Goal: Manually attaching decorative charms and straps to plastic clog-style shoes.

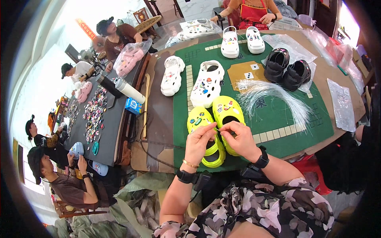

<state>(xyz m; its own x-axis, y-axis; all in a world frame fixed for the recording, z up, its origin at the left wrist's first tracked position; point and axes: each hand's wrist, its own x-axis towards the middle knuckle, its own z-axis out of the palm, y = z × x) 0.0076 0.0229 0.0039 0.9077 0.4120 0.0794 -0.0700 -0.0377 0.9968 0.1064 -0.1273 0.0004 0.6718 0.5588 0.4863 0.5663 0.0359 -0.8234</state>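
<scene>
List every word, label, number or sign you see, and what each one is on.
No wording copied here, only where it stands:
Green mat: a large dark character.
Red apron: lettering across it.
Blue box: white lettering, small.
Red wall banner: too small to read.
Lime clogs: charms; any lettering too small to read.

Bright overall, edges bowed and dark

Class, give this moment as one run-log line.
left hand: pinching over yellow clogs | right hand: pinching beside it | held: too small to tell | nearby: white clogs, black shoes, white strands | surface: green mat
</scene>
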